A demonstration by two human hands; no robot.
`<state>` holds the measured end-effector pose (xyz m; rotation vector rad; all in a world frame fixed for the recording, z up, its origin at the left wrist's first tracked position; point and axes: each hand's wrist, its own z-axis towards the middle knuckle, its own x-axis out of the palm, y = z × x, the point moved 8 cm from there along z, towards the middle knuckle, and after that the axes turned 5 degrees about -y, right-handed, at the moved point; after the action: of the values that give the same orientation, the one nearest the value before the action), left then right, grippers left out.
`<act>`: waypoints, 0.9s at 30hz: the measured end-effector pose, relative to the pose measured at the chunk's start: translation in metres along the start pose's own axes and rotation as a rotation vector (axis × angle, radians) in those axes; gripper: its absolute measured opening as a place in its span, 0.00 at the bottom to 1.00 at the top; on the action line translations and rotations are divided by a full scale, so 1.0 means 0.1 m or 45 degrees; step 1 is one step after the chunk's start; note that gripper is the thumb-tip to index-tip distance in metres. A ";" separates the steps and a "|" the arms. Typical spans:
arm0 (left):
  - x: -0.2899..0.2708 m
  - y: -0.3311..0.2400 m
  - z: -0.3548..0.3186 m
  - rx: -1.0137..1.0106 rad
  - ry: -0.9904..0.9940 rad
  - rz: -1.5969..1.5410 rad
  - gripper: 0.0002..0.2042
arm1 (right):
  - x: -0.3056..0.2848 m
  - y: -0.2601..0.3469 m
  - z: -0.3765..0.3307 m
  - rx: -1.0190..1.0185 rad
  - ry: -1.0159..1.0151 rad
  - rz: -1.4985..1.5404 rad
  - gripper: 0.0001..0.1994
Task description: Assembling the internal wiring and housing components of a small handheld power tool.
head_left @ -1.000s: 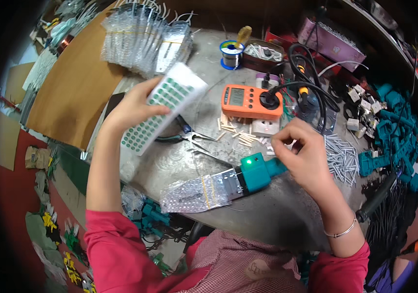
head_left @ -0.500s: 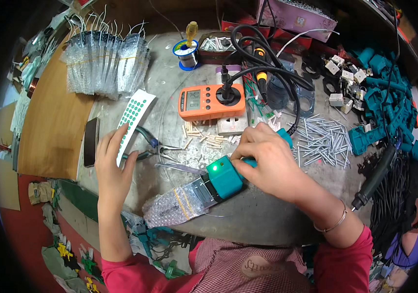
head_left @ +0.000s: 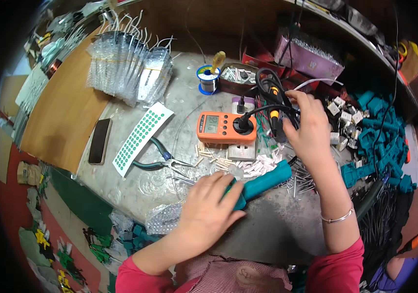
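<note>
My left hand lies over the teal head of a corded tool, its fingers spread across it. The tool's teal handle points up and to the right, and a bubble-wrapped part sticks out beyond my wrist. Farther right, my right hand is raised at the black power cord, thumb and fingers apart around its loops. Whether it touches the cord is unclear. The cord's plug sits in an orange power meter with a display. The tool's indicator light is hidden.
Left of the meter lie pliers, a green-dotted sticker sheet and a phone. Bubble-wrapped parts stand behind. A solder spool stands near a screwdriver. Nails and teal casings fill the right side.
My left hand has left the sticker sheet and come down onto the tool's head. My right hand has let go of the handle and moved up to the cord. The cord's loops have shifted.
</note>
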<state>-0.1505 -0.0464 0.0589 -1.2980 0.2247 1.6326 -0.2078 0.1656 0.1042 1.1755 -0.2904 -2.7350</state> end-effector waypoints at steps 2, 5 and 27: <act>0.19 -0.09 0.03 -0.014 0.036 0.098 0.32 | 0.16 -0.07 -0.01 0.024 0.061 -0.055 0.27; 0.36 -0.18 0.13 0.020 0.018 0.187 0.33 | 0.03 -0.06 0.02 -0.190 -0.178 0.103 0.27; 0.34 0.22 -2.34 -0.746 0.666 -0.428 0.24 | -0.59 0.92 -1.56 0.645 1.044 1.108 0.12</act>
<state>-0.0174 -0.1920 -0.0735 -2.0758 -0.1734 1.0764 -0.0484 0.0703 0.0621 1.6359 -1.0812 -1.3400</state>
